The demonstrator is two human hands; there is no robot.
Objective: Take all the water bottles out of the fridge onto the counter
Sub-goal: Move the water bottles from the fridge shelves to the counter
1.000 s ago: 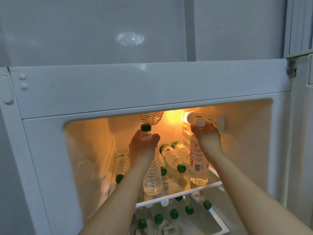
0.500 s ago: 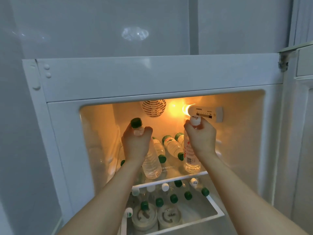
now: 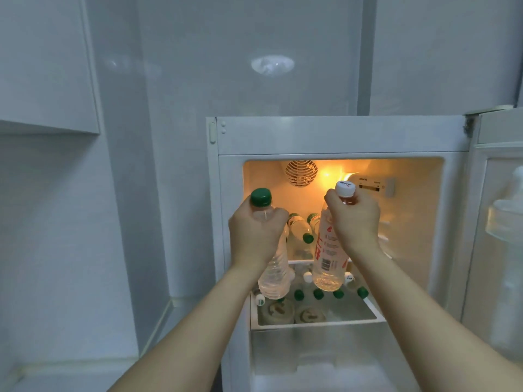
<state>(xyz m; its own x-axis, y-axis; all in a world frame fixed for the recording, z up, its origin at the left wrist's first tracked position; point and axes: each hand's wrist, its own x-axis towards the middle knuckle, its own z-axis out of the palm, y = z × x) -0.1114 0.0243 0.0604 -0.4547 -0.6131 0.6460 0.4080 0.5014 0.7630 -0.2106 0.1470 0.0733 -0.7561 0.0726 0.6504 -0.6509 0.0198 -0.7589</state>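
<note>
To the far left of both hands, low in the corner, a pale ledge (image 3: pixel 65 369) that may be the counter lies well apart from the fridge (image 3: pixel 339 134), with open room between. The left hand (image 3: pixel 254 236) is wrapped around the shoulder of a clear green-capped bottle (image 3: pixel 273 275), which hangs upright, long axis vertical, cap above the fist, in front of the fridge's left frame. Just right of it, past the knuckles, two more green-capped bottles (image 3: pixel 300 226) lie on their sides on the upper shelf, caps toward the person. The right hand (image 3: pixel 353 219) clamps the neck of a white-capped bottle (image 3: pixel 329 256) with a red-printed label, also upright, its base hanging in front of the shelf edge (image 3: pixel 302 262). Below both hands, a row of green caps (image 3: pixel 318 293) shows bottles in the lower compartment. The left hand appears nearer the ledge, so a leftward swing looks unobstructed; to the right, the open door (image 3: pixel 501 222) crowds the right arm.
</note>
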